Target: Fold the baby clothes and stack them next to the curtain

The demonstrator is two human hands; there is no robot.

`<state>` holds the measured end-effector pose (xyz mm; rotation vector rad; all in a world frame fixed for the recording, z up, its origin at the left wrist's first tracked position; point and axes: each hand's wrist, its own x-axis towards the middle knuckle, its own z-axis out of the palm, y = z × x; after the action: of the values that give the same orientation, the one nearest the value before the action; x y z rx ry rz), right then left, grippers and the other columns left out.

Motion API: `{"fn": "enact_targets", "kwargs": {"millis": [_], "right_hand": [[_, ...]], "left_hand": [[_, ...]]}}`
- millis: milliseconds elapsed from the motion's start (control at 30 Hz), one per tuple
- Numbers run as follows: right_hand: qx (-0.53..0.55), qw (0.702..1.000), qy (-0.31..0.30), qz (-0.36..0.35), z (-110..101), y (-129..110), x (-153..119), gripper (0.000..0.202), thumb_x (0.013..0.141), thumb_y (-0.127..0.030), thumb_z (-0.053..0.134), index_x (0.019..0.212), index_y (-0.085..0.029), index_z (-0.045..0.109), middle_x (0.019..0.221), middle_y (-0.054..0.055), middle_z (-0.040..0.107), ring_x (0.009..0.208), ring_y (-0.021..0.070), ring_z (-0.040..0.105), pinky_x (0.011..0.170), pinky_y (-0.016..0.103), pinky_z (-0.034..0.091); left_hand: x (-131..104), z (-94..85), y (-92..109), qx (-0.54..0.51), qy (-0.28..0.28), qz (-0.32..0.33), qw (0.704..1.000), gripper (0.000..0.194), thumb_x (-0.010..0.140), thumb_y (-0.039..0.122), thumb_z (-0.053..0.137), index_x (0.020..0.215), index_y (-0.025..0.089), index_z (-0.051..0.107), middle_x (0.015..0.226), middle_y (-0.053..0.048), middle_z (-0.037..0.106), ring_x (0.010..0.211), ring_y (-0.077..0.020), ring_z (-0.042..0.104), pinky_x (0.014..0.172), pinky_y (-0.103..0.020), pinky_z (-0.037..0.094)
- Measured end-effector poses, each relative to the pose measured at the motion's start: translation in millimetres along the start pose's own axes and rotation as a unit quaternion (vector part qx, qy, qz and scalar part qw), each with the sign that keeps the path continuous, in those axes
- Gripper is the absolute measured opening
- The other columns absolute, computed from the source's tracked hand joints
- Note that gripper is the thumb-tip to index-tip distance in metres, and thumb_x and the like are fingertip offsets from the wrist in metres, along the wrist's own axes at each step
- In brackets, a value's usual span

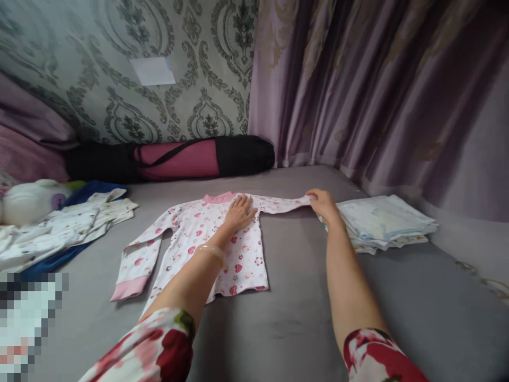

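A small long-sleeved shirt [199, 228], white with pink hearts and a pink collar, lies spread on the grey sheet. My left hand [239, 214] rests flat on its upper right part, near the shoulder, fingers stretched out. At the far end of the right sleeve, my right hand [324, 204] is closed on the cuff and holds the sleeve straight out to the side. The left sleeve bends down and ends in a pink cuff. My left forearm covers part of the shirt's front.
A stack of folded light clothes [385, 220] lies right of my right hand. At left are loose white garments [59, 228], blue cloth and a plush toy [34, 201]. A black and pink long bag [178, 159] lies along the wall, beside purple curtains [358, 79].
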<state>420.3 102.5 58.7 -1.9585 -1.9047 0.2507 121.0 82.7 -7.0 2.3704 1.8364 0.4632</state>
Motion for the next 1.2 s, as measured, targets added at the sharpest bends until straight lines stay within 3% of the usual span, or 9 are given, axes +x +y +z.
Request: {"fn": "enact_targets", "kwargs": {"millis": [67,200,433,667,767,900,1000,1100,1200], "right_hand": [[0.016,0.998,-0.035,0.040,-6,5,16,0.042,0.082,-0.005,0.044,0.116,-0.014,0.067,0.113,0.010,0.069,0.101,0.0181,0.063,0.085,0.024,0.045],[-0.019,0.993,-0.084,0.082,-11,12,43,0.040,0.080,-0.005,0.052,0.118,-0.011,0.066,0.116,0.015,0.068,0.100,0.0203,0.065,0.083,0.026,0.047],[-0.039,0.963,-0.268,-0.010,-4,20,68,0.023,0.080,-0.022,0.066,0.102,-0.020,0.073,0.103,0.005,0.073,0.089,0.0169,0.066,0.079,0.023,0.049],[-0.078,0.942,-0.324,-0.037,3,22,69,0.023,0.078,-0.037,0.070,0.086,-0.015,0.071,0.081,0.005,0.070,0.069,0.0142,0.060,0.062,0.022,0.046],[-0.065,0.951,-0.300,-0.034,2,16,67,0.020,0.074,-0.034,0.072,0.077,-0.015,0.068,0.070,0.001,0.065,0.063,0.0124,0.056,0.057,0.021,0.042],[0.061,0.984,-0.163,-0.042,-10,6,67,0.015,0.075,-0.030,0.067,0.076,-0.016,0.064,0.069,-0.001,0.062,0.063,0.0109,0.053,0.055,0.019,0.040],[0.153,0.984,-0.090,-0.019,-24,6,70,0.016,0.077,-0.030,0.063,0.085,-0.016,0.063,0.071,-0.001,0.062,0.060,0.0098,0.053,0.055,0.019,0.040],[0.111,0.993,-0.046,0.007,-36,17,73,0.018,0.075,-0.027,0.067,0.088,-0.015,0.065,0.070,-0.002,0.063,0.058,0.0094,0.052,0.056,0.020,0.041],[0.013,0.998,-0.057,0.019,-40,30,75,0.020,0.076,-0.025,0.067,0.093,-0.014,0.067,0.075,0.001,0.065,0.060,0.0104,0.055,0.057,0.020,0.041]], "left_hand": [[0,0.9,-1,-0.003,0.008,0.001,1.000,0.057,0.095,0.048,0.036,0.144,0.018,0.040,0.152,-0.013,0.036,0.142,-0.0302,0.028,0.116,-0.046,0.022],[-1,-0.6,0,-0.001,0.006,0.005,1.000,0.057,0.095,0.048,0.037,0.144,0.018,0.040,0.151,-0.012,0.038,0.142,-0.0301,0.029,0.116,-0.046,0.023],[-1,-3.0,3,0.018,-0.002,-0.008,1.000,0.059,0.097,0.052,0.030,0.145,0.020,0.039,0.153,-0.010,0.035,0.142,-0.0281,0.028,0.116,-0.043,0.022],[-1,-2.8,4,0.023,-0.001,-0.007,1.000,0.059,0.096,0.053,0.029,0.145,0.021,0.039,0.153,-0.009,0.036,0.142,-0.0275,0.028,0.116,-0.042,0.022],[-1,-1.8,3,0.024,0.001,-0.007,1.000,0.059,0.096,0.054,0.029,0.145,0.022,0.038,0.154,-0.008,0.035,0.142,-0.0268,0.028,0.116,-0.042,0.022],[-1,-0.3,2,0.028,-0.001,-0.002,1.000,0.063,0.096,0.056,0.027,0.146,0.020,0.036,0.155,-0.009,0.032,0.142,-0.0288,0.027,0.116,-0.043,0.022],[-1,-0.2,3,0.034,-0.002,-0.001,0.999,0.067,0.095,0.059,0.025,0.148,0.019,0.034,0.155,-0.010,0.031,0.143,-0.0299,0.025,0.116,-0.043,0.021],[-2,-0.5,5,0.037,-0.001,-0.002,0.999,0.074,0.092,0.066,0.023,0.148,0.019,0.032,0.155,-0.012,0.031,0.143,-0.0313,0.025,0.116,-0.044,0.021],[-2,-0.3,6,0.041,0.005,0.000,0.999,0.078,0.090,0.070,0.022,0.148,0.019,0.033,0.154,-0.012,0.032,0.143,-0.0324,0.025,0.116,-0.044,0.020]]}}
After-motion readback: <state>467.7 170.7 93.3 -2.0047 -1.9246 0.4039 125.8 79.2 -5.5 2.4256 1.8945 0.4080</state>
